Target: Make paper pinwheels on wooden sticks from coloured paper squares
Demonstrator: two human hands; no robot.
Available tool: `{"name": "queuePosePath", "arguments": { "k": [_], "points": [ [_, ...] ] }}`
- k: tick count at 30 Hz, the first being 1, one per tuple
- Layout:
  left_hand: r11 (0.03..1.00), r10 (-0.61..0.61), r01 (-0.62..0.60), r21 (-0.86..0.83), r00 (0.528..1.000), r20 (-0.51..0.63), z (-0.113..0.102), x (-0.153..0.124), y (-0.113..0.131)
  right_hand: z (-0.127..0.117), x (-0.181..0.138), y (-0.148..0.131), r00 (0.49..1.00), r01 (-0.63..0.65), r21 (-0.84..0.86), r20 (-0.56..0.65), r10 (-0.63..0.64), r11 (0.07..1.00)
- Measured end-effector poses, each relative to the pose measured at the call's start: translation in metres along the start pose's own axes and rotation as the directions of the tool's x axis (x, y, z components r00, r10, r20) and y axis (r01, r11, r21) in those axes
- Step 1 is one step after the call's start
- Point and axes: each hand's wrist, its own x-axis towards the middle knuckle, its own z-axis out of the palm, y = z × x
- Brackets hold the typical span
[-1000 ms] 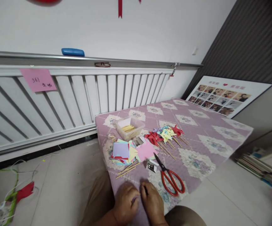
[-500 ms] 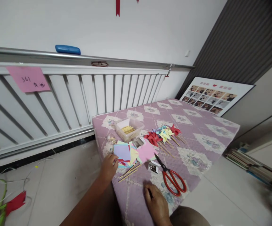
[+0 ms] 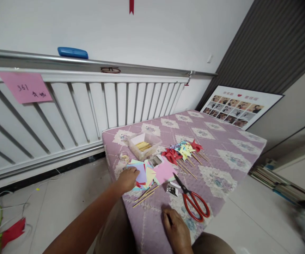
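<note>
On the far left, a red thing (image 3: 13,233) with a green part lies on the floor. Next comes a little round dish (image 3: 124,157), up on the purple cloth (image 3: 147,229). The person's left hand (image 3: 127,180) is just below it. Its fingers reach onto a light purple sheet (image 3: 141,174), on top of a pile of colored paper (image 3: 150,174). The pictures can't tell us if it is pinching the sheet or only touching it. The sheet lies ahead of the left hand and a bit to its right. It looks about square, so it has no clear long way. The left hand is much nearer to it than the right one.

A see-through box (image 3: 151,151) of sticks stands behind the pile, and loose sticks (image 3: 145,197) lie in front. A pink sheet (image 3: 165,170) is beside the pile. A small box (image 3: 171,190) has tiny things in it. Below that, the right hand (image 3: 177,227) rests curled up, with nothing showing in it. Paper pinwheels (image 3: 185,151) lie farther back. Last come red-handled scissors (image 3: 193,201), their points aimed at the pink sheet.
</note>
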Motion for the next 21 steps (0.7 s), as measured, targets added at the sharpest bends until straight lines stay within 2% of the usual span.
{"name": "queuePosePath", "arguments": {
  "k": [5, 11, 17, 21],
  "points": [
    [1.0, 0.016, -0.016, 0.02, 0.999, 0.028, 0.0, 0.002, 0.0, 0.0, 0.0, 0.0, 1.0, -0.003, -0.008, -0.008, 0.003, 1.0],
    [0.998, 0.029, -0.03, -0.048, 0.999, -0.022, 0.001, 0.005, -0.005, 0.0, 0.0, 0.001, 1.0, -0.02, -0.003, 0.004, 0.02, 1.0],
    [0.988, -0.04, 0.016, -0.156, 0.987, -0.152, 0.008, 0.011, -0.014, 0.0, 0.0, 0.001, 0.999, -0.033, -0.006, -0.003, 0.033, 0.999],
    [0.97, -0.114, 0.043, -0.238, 0.949, -0.293, 0.0, 0.015, -0.019, -0.001, 0.001, 0.001, 0.999, -0.031, -0.004, -0.01, 0.031, 1.0]
  ]
}}
